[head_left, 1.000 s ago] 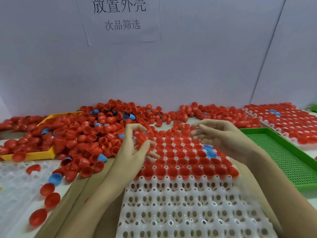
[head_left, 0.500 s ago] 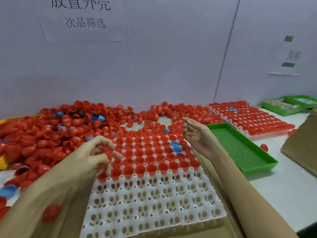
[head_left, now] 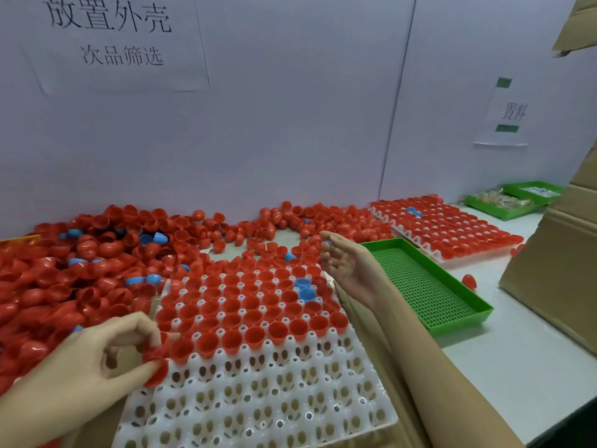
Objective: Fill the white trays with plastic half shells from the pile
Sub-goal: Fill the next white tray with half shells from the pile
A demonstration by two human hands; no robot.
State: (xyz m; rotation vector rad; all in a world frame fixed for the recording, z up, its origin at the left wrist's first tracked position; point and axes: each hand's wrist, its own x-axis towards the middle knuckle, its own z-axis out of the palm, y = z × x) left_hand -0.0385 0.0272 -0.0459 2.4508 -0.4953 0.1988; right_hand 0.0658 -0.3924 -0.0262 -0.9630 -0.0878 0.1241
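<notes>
White tray [head_left: 258,412]: far rows filled. Left hand [head_left: 93,360]: pinching red half shell [head_left: 156,367] at tray's left edge. Right hand [head_left: 347,263]: raised, fingers loosely curled, contents unclear. Pile [head_left: 80,270]: behind-left.

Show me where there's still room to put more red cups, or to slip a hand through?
The near rows of the white tray are bare, below the last red shells. Bare tabletop lies between the green tray and the cardboard box. The pile on the left is crowded, and the far tray is full.
</notes>
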